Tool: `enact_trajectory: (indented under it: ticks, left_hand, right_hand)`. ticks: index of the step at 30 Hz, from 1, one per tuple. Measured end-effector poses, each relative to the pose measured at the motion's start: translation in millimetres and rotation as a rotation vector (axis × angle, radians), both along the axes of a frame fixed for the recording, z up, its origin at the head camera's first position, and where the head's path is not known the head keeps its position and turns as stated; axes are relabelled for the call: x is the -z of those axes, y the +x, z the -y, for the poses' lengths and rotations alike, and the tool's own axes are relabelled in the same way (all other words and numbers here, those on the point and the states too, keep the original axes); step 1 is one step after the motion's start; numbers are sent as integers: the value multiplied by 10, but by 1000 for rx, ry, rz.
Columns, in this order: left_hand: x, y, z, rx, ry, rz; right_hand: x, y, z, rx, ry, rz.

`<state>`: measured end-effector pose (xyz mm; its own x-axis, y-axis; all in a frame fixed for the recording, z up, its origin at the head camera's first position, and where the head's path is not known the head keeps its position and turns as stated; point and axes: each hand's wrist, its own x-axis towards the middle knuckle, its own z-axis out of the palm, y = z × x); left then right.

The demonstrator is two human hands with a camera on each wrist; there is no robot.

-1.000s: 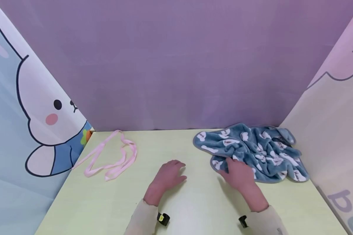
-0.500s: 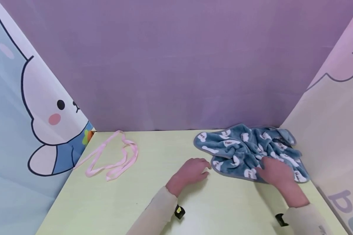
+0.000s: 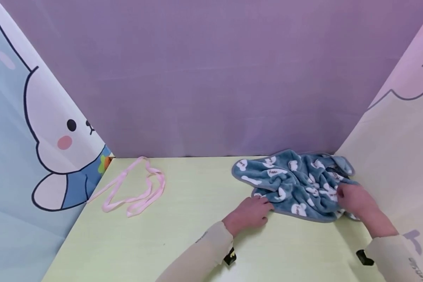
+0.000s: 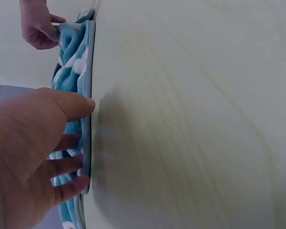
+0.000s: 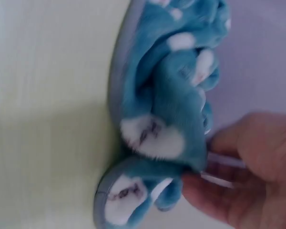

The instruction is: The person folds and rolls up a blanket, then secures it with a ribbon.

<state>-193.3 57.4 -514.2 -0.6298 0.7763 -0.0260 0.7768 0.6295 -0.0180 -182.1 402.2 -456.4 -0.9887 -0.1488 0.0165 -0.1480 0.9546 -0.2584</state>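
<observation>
A crumpled teal fleece blanket [image 3: 292,184] with white bone shapes and grey edging lies at the back right of the table. My right hand [image 3: 357,201] pinches a fold at its right side; in the right wrist view the fabric [image 5: 176,119] rises toward the thumb and fingers, slightly blurred. At the blanket's front left corner is my left hand [image 3: 251,213]. The left wrist view shows that hand [image 4: 33,148] with thumb and fingers spread apart, reaching over the grey edge and touching it.
A pink ribbon [image 3: 149,196] lies loosely looped on the left part of the pale yellow table [image 3: 127,246]. A purple panel [image 3: 211,78] stands along the back. Printed cloth walls close in the left [image 3: 14,156] and right [image 3: 402,156] sides.
My right hand has moved right across the blanket and now pinches its right side, whose front right corner has shifted. My left hand has moved right to the blanket's front left corner.
</observation>
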Motion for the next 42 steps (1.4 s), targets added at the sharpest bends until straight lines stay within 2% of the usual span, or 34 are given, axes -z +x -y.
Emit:
enact_trajectory:
  ticks: [3, 6, 11, 14, 17, 22, 27, 30, 35, 39, 42]
  left_hand:
    - [1, 11, 44, -62, -51, 40]
    - [13, 42, 141, -95, -71, 71]
    - [-21, 50, 441, -96, -49, 82]
    - [-74, 35, 656, -104, -13, 102]
    - [-85, 16, 867, -109, 27, 126]
    - [-78, -15, 1207, -121, 74, 137]
    - [-57, -33, 1537, -186, 189, 125]
    - [-39, -33, 1723, -231, 240, 116]
    - [-49, -22, 1998, -254, 225, 99]
    - [-97, 1, 2167, -279, 187, 50]
    - [-150, 23, 2247, -299, 156, 10]
  right_hand:
    - [124, 0, 16, -110, -41, -65]
    - [213, 67, 54, -146, -71, -105]
    - [307, 169, 133, -252, -107, -83]
    - [343, 214, 145, -312, -89, -130]
    - [355, 265, 111, -304, -38, -156]
    - [364, 330, 28, -255, 77, -96]
    - [411, 353, 12, -275, 200, -73]
    - [425, 362, 47, -295, 260, -117]
    - [417, 340, 111, -301, 313, -196]
    - [415, 311, 98, -296, 311, -188]
    - [430, 261, 77, -324, 299, -195]
